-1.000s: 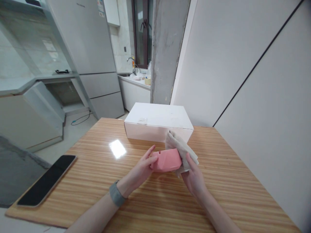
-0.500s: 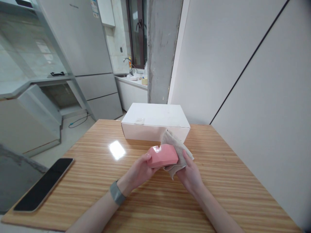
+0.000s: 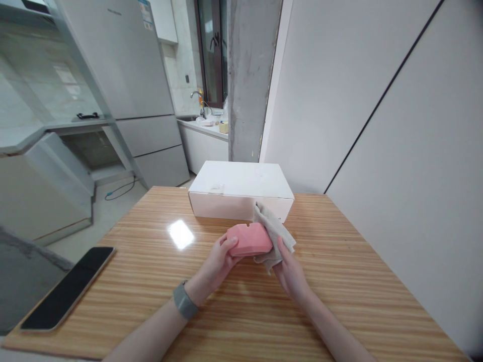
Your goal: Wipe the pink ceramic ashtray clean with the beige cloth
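A pink faceted case (image 3: 250, 240), shaped like a glasses case with a small notch in its upper edge, is held above the table. My left hand (image 3: 219, 261) grips its left end, thumb on the near face and the other fingers mostly hidden beneath. A light grey cloth (image 3: 274, 229) is pinched in my right hand (image 3: 291, 269). The cloth lies against the case's right end and hangs down below it. The fingers of my right hand behind the cloth are partly hidden.
A white closed box (image 3: 241, 191) stands at the table's far edge, just behind my hands. A dark-screened phone (image 3: 68, 289) lies at the left edge of the wooden table (image 3: 358, 281). A white wall (image 3: 396, 166) borders the right side.
The case has shifted slightly left and tilted, losing its bright reflection. My right hand and the cloth have moved a little left with it.
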A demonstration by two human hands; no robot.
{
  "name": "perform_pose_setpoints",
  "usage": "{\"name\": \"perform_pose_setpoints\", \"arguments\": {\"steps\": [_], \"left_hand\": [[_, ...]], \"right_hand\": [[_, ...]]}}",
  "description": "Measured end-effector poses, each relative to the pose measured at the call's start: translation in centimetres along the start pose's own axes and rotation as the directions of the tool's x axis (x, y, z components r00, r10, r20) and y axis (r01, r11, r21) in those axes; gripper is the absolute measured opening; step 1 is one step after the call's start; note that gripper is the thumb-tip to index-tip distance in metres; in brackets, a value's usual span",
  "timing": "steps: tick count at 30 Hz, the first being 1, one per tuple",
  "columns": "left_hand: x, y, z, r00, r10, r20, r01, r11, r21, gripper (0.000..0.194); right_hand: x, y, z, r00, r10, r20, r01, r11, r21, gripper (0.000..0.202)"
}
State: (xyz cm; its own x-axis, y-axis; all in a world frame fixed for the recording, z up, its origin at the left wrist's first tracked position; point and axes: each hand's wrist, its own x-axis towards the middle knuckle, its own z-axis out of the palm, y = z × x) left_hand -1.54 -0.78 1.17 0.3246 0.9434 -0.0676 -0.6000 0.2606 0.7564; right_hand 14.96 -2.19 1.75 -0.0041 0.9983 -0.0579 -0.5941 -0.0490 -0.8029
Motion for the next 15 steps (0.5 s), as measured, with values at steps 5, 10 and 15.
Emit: {"name": "perform_pose_setpoints", "arguments": {"steps": [5,10,15], "left_hand": [[0.2,-0.5,-0.3,0.980,0.116,-0.161,-0.100,0.989,0.105,0.053],[0.4,-0.4,-0.8,0.952,0.219,-0.215,-0.157,0.949,0.272,0.070],[0.4,-0.4,-1.3,0.941,0.227,-0.253,-0.143,0.939,0.313,0.066]], "right_hand": [[0.0,0.4,0.0,0.999,0.007,-0.047,-0.009,1.000,-0.026,0.040],[-0.3,0.1,0.3,0.998,0.051,-0.045,-0.050,0.999,0.019,0.042],[-0.5,0.1,0.6,0.997,0.066,-0.044,-0.062,0.995,0.075,0.042]]}}
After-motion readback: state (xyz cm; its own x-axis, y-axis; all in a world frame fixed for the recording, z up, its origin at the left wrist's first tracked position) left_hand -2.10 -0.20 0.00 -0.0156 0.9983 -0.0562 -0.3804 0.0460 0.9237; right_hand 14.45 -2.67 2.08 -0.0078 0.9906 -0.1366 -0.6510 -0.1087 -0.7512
